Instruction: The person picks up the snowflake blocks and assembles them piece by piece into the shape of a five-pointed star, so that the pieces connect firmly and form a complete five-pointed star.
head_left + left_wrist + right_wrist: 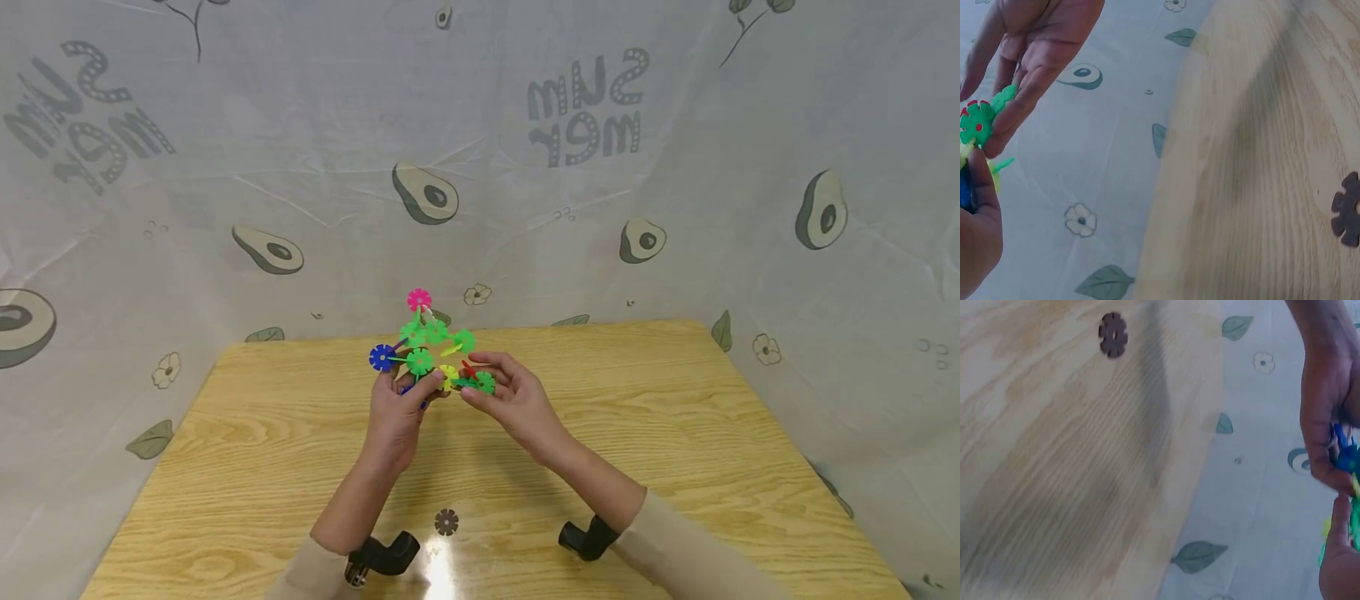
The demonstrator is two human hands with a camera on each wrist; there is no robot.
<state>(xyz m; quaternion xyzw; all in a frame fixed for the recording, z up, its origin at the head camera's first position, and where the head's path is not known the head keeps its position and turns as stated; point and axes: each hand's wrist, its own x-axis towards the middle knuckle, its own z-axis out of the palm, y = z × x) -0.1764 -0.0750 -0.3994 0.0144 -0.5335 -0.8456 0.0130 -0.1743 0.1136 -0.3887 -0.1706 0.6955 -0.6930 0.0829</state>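
Note:
A joined cluster of notched plastic flower discs (419,361) is held up above the table between both hands. My left hand (393,421) grips its lower left part, thumb in front beside a yellow disc (449,379). A blue disc (381,358) sticks out at the left and a pink disc (419,301) tops the cluster. My right hand (525,408) pinches the right end, where a green disc (486,382) and a red disc (468,367) join. In the left wrist view, the green disc (977,124) shows red through its notches. Fingers hide part of the cluster.
A loose dark brown disc (446,522) lies on the wooden table (637,392) between the forearms, near the front. Behind the table hangs a pale curtain (510,225) printed with avocados. A black wrist mount (386,554) sits on the left wrist, another (588,540) on the right.

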